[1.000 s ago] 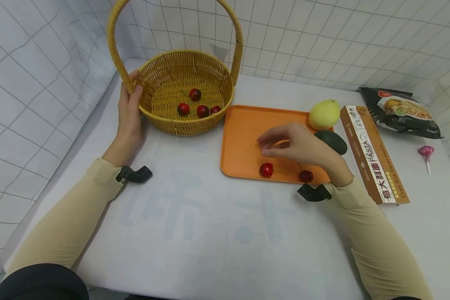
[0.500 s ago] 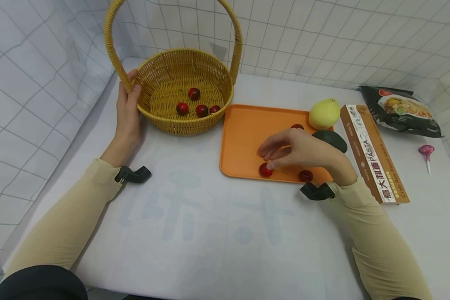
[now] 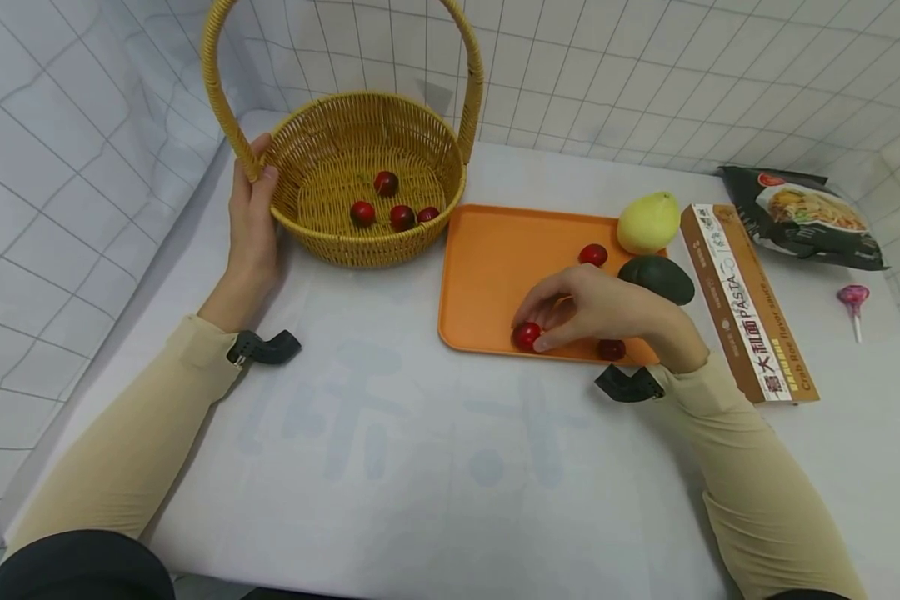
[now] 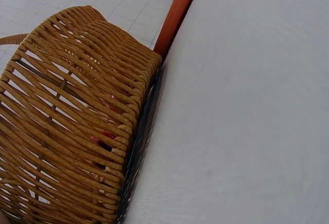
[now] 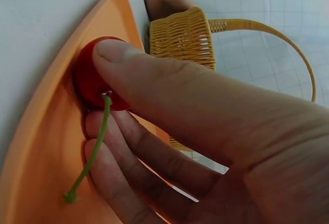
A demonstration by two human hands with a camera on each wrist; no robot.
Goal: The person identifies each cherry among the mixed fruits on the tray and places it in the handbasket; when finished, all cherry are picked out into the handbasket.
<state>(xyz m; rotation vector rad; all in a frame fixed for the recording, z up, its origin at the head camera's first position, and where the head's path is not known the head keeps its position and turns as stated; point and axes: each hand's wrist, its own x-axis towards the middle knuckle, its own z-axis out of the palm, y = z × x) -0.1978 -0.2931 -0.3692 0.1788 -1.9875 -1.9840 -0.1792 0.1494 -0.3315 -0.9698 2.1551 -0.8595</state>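
Observation:
My right hand (image 3: pixel 596 308) is low over the orange tray (image 3: pixel 495 250), thumb and fingers around a red cherry (image 3: pixel 526 336) near the tray's front edge. In the right wrist view the thumb presses on that cherry (image 5: pixel 95 75), whose green stem (image 5: pixel 95 152) hangs free. My left hand (image 3: pixel 251 221) grips the yellow wicker basket (image 3: pixel 367 254) at the left foot of its handle, thumb at the rim. Several cherries (image 3: pixel 402 218) lie inside the basket. Two more are on the tray: one cherry (image 3: pixel 592 254) towards the back, another cherry (image 3: pixel 611 349) partly under the right wrist.
A yellow pear-shaped fruit (image 3: pixel 648 222) and a dark green avocado-like fruit (image 3: pixel 657 279) sit at the tray's right side. Beyond them lie a pasta box (image 3: pixel 750 304), a black food packet (image 3: pixel 802 217) and a pink lollipop (image 3: pixel 852 297). Grid-patterned cloth walls stand behind and left.
My right hand has come down and towards the front of the tray, and its thumb and fingers have closed on the cherry there. The left hand stays on the basket.

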